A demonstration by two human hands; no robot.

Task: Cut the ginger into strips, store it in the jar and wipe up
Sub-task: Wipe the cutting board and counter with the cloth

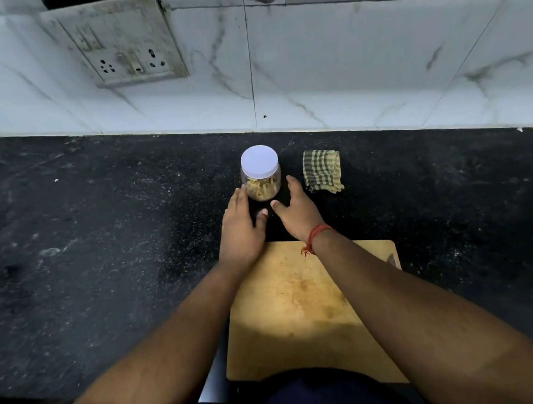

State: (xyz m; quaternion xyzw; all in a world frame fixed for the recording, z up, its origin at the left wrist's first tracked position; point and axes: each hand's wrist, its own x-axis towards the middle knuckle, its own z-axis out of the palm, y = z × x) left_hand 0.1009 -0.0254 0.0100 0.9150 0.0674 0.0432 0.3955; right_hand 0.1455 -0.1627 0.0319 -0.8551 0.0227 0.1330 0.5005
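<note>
Jar [261, 178]: on the counter [100, 250] beyond the cutting board [301, 306], white lid on, ginger strips [261, 187] inside. Left hand [241, 232] and right hand [295, 213]: flanking it, fingers relaxed, gripping nothing. Cutting, storing apparently done; wiping left, checked cloth [322, 172] untouched. Knife mostly hidden behind right forearm.

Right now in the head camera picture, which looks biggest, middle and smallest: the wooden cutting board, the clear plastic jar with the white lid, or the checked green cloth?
1. Wooden cutting board, biggest, though nearest the camera.
2 and 3. Clear plastic jar with white lid and checked green cloth look about alike; I won't rank them.
</note>
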